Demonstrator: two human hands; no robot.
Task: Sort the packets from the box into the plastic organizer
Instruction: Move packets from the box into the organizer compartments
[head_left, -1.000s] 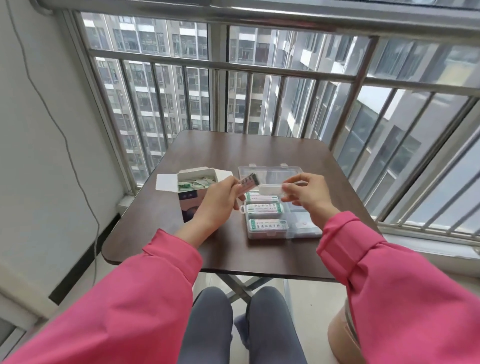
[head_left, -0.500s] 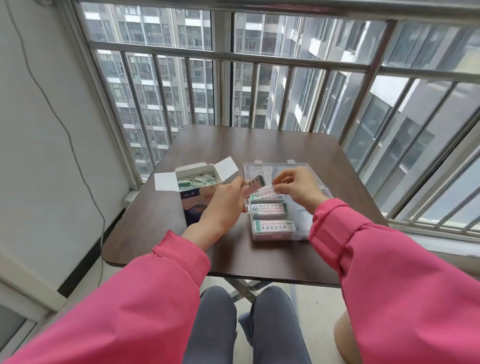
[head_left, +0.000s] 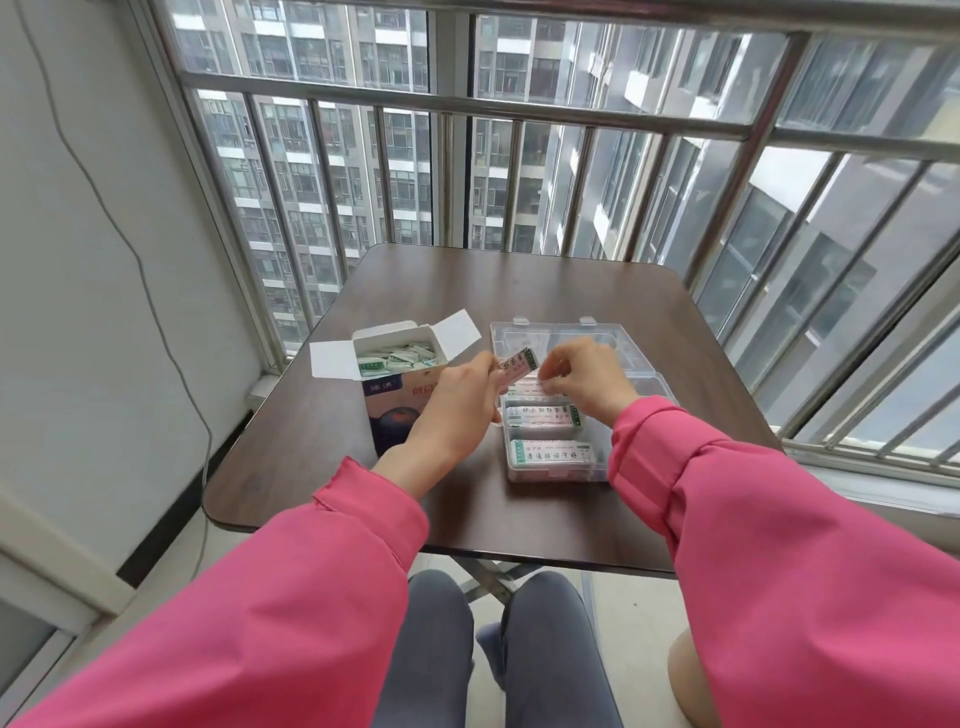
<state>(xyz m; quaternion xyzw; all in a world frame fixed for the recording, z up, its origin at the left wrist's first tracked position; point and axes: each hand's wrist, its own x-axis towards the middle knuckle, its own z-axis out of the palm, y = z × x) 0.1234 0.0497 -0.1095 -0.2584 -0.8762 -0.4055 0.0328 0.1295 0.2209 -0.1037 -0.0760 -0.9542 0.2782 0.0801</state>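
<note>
Head view: a dark brown worktop (head_left: 519, 291) stands against a barred balcony railing (head_left: 519, 109), with tall apartment blocks beyond the glass. Two arms in pink sleeves (head_left: 291, 597) reach forward from the bottom of the frame over grey-trousered knees.

The left hand (head_left: 457, 400) is raised above the worktop, its fingers curled and pinching a small pink packet (head_left: 517, 366) with a green end; the packet is tilted, its upper end pointing toward the right hand. The right hand (head_left: 582, 379) hovers over the middle of the clear plastic organizer (head_left: 550, 473), fingertips drawn together and pinching at a pale packet (head_left: 524, 387) that lies at the far left compartment; how firmly it grips cannot be told.

The organizer sits open on the worktop right of centre, its transparent lid (head_left: 556, 338) lying back flat toward the railing. Two compartments on its near left side hold white packets with green ends and dark lettering: one in the middle (head_left: 540, 415), one nearest the person (head_left: 553, 452). The right side of the organizer is hidden behind the right wrist.

Just left of the organizer stands an open cardboard box (head_left: 395, 395), white flaps spread to both sides, dark blue front with an orange shape on it. Loose green-and-white packets (head_left: 395, 358) are heaped inside it. The left hand covers part of the box's right edge.

A thin cable (head_left: 104, 208) trails down the white wall at left
</note>
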